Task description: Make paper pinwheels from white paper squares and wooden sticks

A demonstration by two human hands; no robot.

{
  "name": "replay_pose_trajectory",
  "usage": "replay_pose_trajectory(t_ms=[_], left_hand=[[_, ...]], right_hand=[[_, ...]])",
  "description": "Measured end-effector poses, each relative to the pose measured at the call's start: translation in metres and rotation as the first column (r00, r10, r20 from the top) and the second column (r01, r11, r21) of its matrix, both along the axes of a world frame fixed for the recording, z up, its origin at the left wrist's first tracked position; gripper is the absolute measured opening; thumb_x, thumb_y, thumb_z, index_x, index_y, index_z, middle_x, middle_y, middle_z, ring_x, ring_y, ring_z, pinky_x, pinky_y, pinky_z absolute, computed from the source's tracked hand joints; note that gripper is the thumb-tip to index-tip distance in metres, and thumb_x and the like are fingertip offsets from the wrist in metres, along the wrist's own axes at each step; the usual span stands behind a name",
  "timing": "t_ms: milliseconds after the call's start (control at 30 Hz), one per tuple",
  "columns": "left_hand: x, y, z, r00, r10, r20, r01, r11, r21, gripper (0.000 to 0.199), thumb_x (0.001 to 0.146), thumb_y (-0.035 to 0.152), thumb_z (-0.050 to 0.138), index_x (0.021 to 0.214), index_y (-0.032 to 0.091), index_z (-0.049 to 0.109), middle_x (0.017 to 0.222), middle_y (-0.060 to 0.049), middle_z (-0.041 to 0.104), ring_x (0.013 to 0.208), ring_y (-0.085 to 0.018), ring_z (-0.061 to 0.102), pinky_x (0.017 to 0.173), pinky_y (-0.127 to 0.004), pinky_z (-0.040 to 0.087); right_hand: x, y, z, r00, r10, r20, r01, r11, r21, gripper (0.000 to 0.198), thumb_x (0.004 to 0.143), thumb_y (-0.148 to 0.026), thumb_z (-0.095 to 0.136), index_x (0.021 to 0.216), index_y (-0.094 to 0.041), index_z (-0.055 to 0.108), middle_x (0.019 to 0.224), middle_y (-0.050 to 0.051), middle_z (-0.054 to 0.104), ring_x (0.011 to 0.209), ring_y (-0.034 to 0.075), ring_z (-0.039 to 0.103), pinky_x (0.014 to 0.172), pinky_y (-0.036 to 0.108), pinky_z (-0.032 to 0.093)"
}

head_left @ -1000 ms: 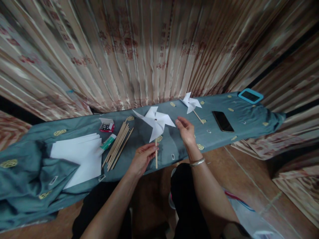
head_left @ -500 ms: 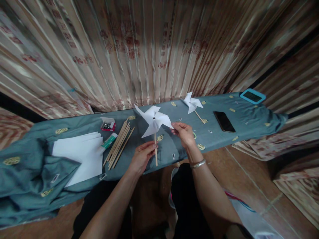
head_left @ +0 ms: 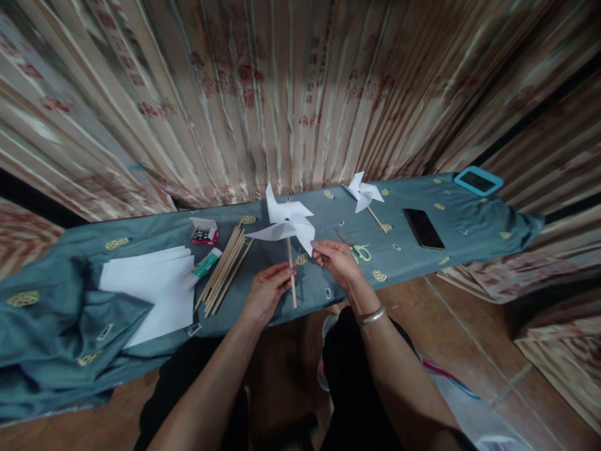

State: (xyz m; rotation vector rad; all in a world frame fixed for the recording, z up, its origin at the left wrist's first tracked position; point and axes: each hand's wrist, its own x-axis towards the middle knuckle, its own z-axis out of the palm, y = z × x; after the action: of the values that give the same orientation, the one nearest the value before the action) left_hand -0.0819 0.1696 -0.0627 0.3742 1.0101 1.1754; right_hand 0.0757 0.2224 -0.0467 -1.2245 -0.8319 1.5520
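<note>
A white paper pinwheel (head_left: 287,227) with a dark pin at its centre is held upright over the table in front of me. My left hand (head_left: 268,289) pinches its thin wooden stick (head_left: 293,289) between thumb and fingers. At the lower right blade, my right hand (head_left: 338,260) has its thumb and fingertips closed on the paper tip. Scissors with green handles (head_left: 360,252) lie just beyond my right hand. Another paper pinwheel (head_left: 362,191) on a stick rests farther back to the right.
Wooden sticks (head_left: 226,269) lie in a bundle left of my hands, beside a green glue stick (head_left: 206,263). Behind is a small open box of pins (head_left: 203,233). White paper sheets (head_left: 150,288) lie farther left. A phone (head_left: 423,228) and a blue-framed timer (head_left: 477,181) sit right.
The pinwheel's blades have turned clockwise, and my right hand has moved down and left with a blade tip. The scissors now show more fully. My left hand stays on the stick.
</note>
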Motion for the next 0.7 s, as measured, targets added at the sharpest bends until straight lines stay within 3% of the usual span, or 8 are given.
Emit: replay_pose_trajectory(t_ms=[467, 700], left_hand=[[0.000, 0.000, 0.001, 1.000, 0.000, -0.001, 0.000, 1.000, -0.015, 0.032, 0.047, 0.021, 0.089, 0.073, 0.012, 0.074, 0.066, -0.003, 0.071, 0.060, -0.008, 0.060, 0.063, -0.020, 0.046], [0.001, -0.001, -0.002, 1.000, 0.001, 0.003, -0.001, 1.000, -0.018, 0.030, 0.047, 0.020, 0.089, 0.071, 0.012, 0.074, 0.067, -0.003, 0.071, 0.060, -0.008, 0.060, 0.064, -0.020, 0.046]], right_hand=[[-0.013, -0.006, -0.001, 0.989, 0.144, -0.021, -0.144, 0.989, -0.007, 0.035, 0.048, -0.043, 0.086, 0.056, -0.016, 0.066, 0.051, -0.003, 0.062, 0.045, 0.004, 0.048, 0.046, 0.019, 0.035], [-0.022, -0.007, 0.001, 0.977, 0.191, 0.099, -0.195, 0.980, 0.036, 0.035, 0.051, -0.046, 0.084, 0.052, -0.017, 0.065, 0.049, -0.004, 0.060, 0.044, 0.005, 0.045, 0.045, 0.020, 0.033]])
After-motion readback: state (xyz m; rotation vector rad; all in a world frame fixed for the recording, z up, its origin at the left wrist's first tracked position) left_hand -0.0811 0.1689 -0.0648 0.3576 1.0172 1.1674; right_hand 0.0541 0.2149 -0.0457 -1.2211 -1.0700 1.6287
